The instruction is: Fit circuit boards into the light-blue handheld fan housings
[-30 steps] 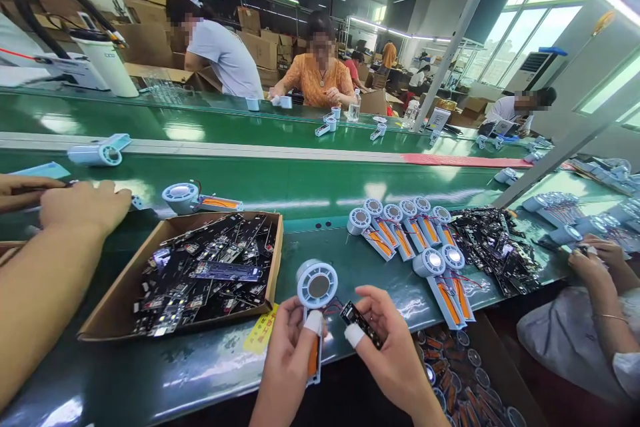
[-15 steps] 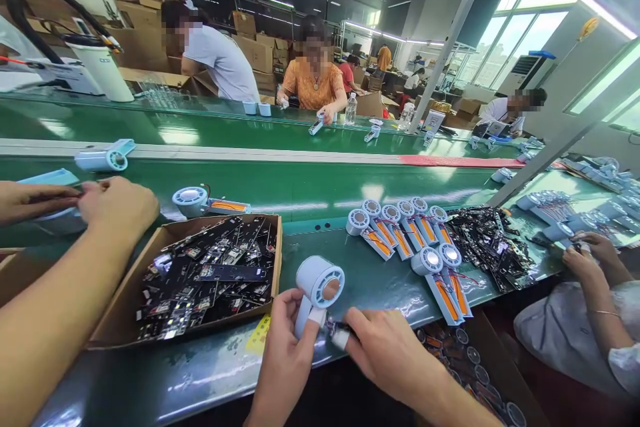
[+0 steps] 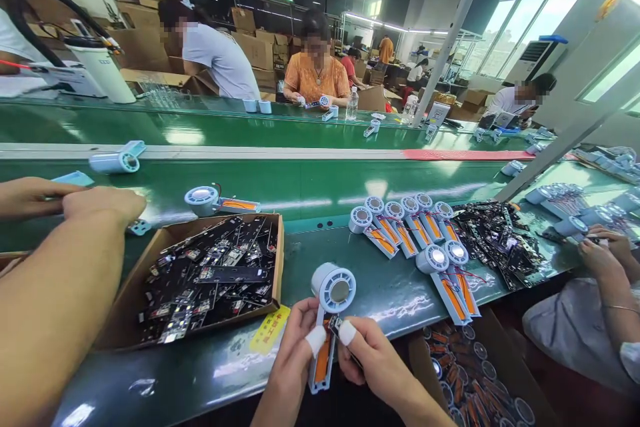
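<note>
Centrally, the person's two hands work close together above the front edge of the green surface (image 3: 310,247). The left hand (image 3: 296,347) grips a light-blue fan housing (image 3: 337,290) by its handle, which hangs downward with an orange strip (image 3: 323,363) along its inside; the round, spoked head is uppermost, turned toward the viewer. The right hand (image 3: 369,350) pinches a narrow black circuit board (image 3: 335,324) between thumb and fingers, its upper end at the handle, just below the head; whether the two parts touch is unclear. Each thumb wears a white cover (image 3: 316,339). To the left, a cardboard tray (image 3: 279,267) holds a heap of similar boards (image 3: 215,273), with a yellow label (image 3: 270,329) beside its near corner. To the right, a cluster of fan housings (image 3: 420,232) with orange strips lies next to a loose board pile (image 3: 495,240). At far left, a co-worker's hand (image 3: 104,203) reaches over the surface, beyond the tray.
</note>
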A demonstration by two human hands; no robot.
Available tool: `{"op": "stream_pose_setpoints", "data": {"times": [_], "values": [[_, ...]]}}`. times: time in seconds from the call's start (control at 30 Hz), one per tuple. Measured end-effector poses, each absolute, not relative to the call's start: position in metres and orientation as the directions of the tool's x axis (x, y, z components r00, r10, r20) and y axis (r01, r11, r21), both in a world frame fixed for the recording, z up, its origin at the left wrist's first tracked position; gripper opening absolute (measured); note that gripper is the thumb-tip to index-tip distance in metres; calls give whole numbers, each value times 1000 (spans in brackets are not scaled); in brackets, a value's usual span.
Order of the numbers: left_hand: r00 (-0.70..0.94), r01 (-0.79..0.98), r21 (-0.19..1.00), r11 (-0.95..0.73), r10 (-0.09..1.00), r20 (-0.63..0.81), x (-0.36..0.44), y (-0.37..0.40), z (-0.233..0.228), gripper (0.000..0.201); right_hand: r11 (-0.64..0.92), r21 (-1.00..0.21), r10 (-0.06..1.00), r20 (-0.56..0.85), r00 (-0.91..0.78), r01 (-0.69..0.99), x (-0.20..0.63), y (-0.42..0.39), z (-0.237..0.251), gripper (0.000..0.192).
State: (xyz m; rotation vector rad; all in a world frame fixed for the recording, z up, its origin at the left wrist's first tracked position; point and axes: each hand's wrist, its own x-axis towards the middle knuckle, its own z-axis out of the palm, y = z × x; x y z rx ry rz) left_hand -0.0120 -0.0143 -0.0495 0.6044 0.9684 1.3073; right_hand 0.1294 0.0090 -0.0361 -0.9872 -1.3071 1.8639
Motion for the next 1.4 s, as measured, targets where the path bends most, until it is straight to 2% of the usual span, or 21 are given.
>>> {"op": "stream_pose_setpoints", "data": {"times": [0.1,0.23,0.4,0.5,0.63,0.73,0.8,0.87,0.93,1.0,1.07,1.17,1.3,1.4], "values": [[-65,-440,887,139,980,-186,-6,-15,-58,54,-237,-967,888,-176,-425,-96,130,5,-38,61],[-119,-299,939,171,970,-214,1,-14,-58,57,-182,-980,923,-141,-358,-82,133,-2,-33,58],[-250,-194,968,156,947,-203,9,-11,-48,51,-102,-995,958,-94,-269,-17,138,-18,-37,42],[-248,-201,962,187,940,-234,10,-9,-44,48,-18,-998,976,-30,-214,55,140,-24,-47,47],[-199,-291,927,234,933,-298,13,-11,-43,55,84,-987,990,66,-128,140,139,-23,-60,39],[-267,-315,935,165,929,-254,23,-15,-48,55,208,-911,978,196,-71,356,135,-21,-65,40],[-330,-276,955,105,923,-197,29,-15,-53,56,281,-790,959,244,-140,545,134,-20,-65,51],[-320,-242,965,97,931,-174,32,-13,-60,59,327,-644,943,176,-282,692,136,-18,-60,64],[-292,-247,963,112,938,-184,30,-10,-66,58,379,-526,908,55,-415,761,141,-15,-51,77],[-286,-274,952,134,934,-214,24,-7,-68,55,452,-471,859,-1,-513,758,147,-11,-41,86],[-265,-302,935,187,925,-271,19,-6,-66,55,511,-464,813,-14,-582,724,152,-6,-34,91],[-220,-349,906,241,918,-329,15,-5,-60,62,520,-493,783,-50,-619,698,155,0,-33,91],[-298,-384,911,150,914,-276,21,-8,-53,59,519,-565,768,-21,-640,641,150,-1,-44,93],[-338,-381,914,138,900,-276,22,-9,-53,57,540,-577,770,43,-637,613,150,-6,-52,88]]}}
